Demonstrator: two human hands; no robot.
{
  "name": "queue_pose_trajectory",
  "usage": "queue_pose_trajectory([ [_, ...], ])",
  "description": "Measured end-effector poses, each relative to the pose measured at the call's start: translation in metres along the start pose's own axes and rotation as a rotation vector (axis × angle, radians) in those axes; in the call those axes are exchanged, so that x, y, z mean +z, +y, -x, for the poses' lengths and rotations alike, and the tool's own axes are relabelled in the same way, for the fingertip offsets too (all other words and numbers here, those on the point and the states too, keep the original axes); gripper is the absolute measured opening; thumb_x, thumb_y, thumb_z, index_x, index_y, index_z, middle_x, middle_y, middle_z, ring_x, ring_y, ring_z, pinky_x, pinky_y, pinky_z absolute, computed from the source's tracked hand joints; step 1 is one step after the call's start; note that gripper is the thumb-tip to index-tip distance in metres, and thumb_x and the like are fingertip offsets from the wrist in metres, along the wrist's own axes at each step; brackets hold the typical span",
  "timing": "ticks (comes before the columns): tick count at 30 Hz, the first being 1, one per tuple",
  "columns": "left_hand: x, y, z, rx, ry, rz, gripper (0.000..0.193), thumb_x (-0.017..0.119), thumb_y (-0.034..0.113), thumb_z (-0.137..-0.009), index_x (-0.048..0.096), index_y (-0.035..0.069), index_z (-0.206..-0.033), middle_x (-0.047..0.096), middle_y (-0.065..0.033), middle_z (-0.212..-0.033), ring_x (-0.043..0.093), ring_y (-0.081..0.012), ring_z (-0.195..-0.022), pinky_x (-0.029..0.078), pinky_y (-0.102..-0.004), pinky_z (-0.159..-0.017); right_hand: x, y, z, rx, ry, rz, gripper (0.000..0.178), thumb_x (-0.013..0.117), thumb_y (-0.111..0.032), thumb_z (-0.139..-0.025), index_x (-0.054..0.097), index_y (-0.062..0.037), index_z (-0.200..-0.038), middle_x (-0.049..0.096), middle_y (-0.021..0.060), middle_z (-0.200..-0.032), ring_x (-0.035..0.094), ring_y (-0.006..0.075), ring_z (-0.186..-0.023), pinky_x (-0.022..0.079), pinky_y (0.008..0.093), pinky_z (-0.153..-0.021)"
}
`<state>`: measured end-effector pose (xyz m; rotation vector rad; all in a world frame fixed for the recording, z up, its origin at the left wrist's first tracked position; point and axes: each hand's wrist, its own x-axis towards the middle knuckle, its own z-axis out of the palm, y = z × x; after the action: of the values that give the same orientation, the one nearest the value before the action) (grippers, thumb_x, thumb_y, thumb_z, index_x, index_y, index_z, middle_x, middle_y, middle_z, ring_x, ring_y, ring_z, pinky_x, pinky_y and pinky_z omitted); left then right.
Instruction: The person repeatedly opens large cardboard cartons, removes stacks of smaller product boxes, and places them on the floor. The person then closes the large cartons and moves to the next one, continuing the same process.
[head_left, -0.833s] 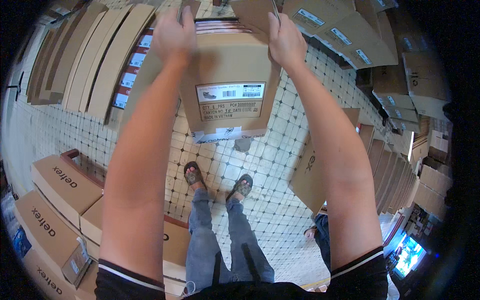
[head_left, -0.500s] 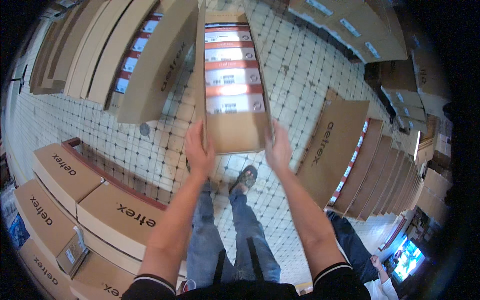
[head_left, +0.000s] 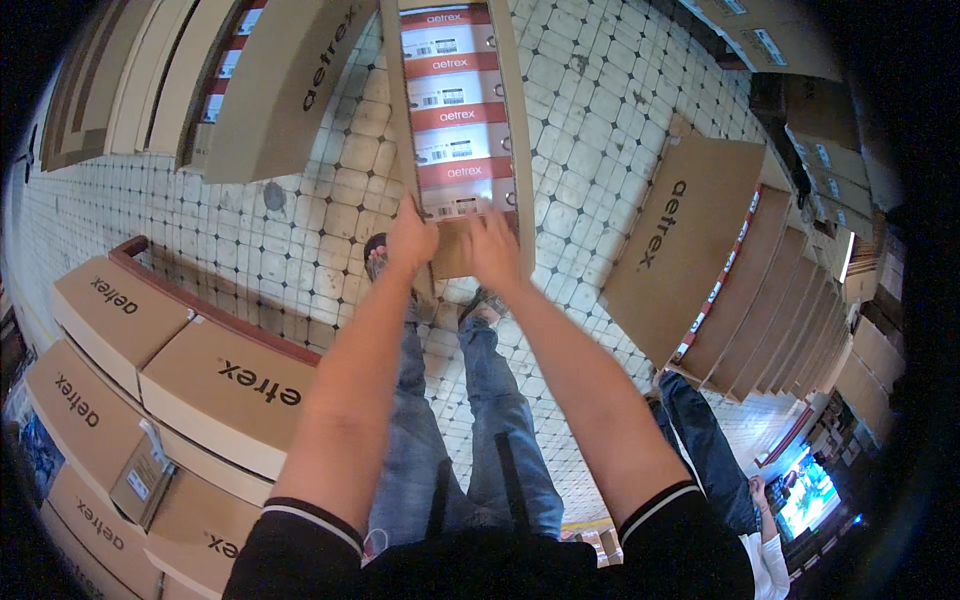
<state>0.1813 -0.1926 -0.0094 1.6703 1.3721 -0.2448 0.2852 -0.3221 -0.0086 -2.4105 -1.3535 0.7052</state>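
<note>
A long open cardboard carton (head_left: pixel 508 120) lies on the tiled floor in front of my feet, holding a row of several red-and-white boxes (head_left: pixel 452 120). My left hand (head_left: pixel 412 240) grips the carton's near left corner. My right hand (head_left: pixel 494 248) rests on the brown near end flap (head_left: pixel 452 252), fingers curled over it. Both arms stretch down from the lower edge. My feet in sandals (head_left: pixel 378 258) stand just below the carton.
Brown cartons are stacked at lower left (head_left: pixel 230 385) and in a leaning row at right (head_left: pixel 690 250). More cartons line the upper left (head_left: pixel 275 95). Another person's legs (head_left: pixel 700 440) stand at lower right. The tiled floor (head_left: pixel 300 250) lies between them.
The carton went from held up near my face to low over the floor by my feet. Its top now shows the red-and-white boxes, and both hands have moved to its near end.
</note>
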Motion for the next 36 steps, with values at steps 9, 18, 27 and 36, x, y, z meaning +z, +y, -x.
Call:
queue_pose_trajectory([
  [9, -0.015, -0.073, -0.029, 0.129, -0.114, 0.222, 0.061, 0.054, 0.015, -0.084, 0.037, 0.006, -0.141, 0.062, -0.0294, -0.115, 0.059, -0.0443, -0.109, 0.046, -0.0469, -0.096, -0.018, 0.011, 0.019, -0.001, -0.607, 0.263, 0.062, 0.063, -0.035, -0.088, 0.044, -0.0028, -0.138, 0.049, 0.022, -0.132, 0.036, 0.039, -0.134, 0.024, 0.0566, -0.113],
  [18, -0.016, -0.027, -0.006, 0.074, -0.034, 0.022, 0.061, 0.052, 0.015, -0.087, 0.032, 0.01, -0.144, 0.061, -0.03, -0.115, 0.058, -0.0455, -0.109, 0.045, -0.0484, -0.096, 0.021, -0.001, -0.002, -0.046, -0.063, 0.231, 0.06, 0.067, -0.034, -0.083, 0.05, -0.0026, -0.132, 0.044, 0.0218, -0.136, 0.035, 0.0376, -0.135, 0.03, 0.0543, -0.109],
  [27, -0.023, -0.027, -0.003, 0.067, -0.048, 0.075, 0.066, 0.053, 0.016, -0.087, 0.028, 0.012, -0.148, 0.06, -0.0307, -0.118, 0.057, -0.0447, -0.112, 0.044, -0.0477, -0.097, -0.036, -0.014, -0.027, -0.025, -0.451, 0.215, 0.056, 0.062, -0.048, -0.083, 0.058, -0.0047, -0.119, 0.058, 0.0171, -0.114, 0.052, 0.0333, -0.115, 0.039, 0.0483, -0.099],
  [36, -0.02, -0.033, -0.005, 0.029, -0.052, 0.086, 0.065, 0.051, 0.022, -0.087, 0.03, 0.012, -0.147, 0.061, -0.0298, -0.117, 0.057, -0.045, -0.111, 0.044, -0.0482, -0.097, -0.06, -0.017, 0.057, -0.015, -0.523, 0.01, 0.042, 0.068, -0.043, -0.079, 0.064, -0.006, -0.1, 0.059, 0.0134, -0.1, 0.057, 0.0307, -0.1, 0.042, 0.0452, -0.09],
])
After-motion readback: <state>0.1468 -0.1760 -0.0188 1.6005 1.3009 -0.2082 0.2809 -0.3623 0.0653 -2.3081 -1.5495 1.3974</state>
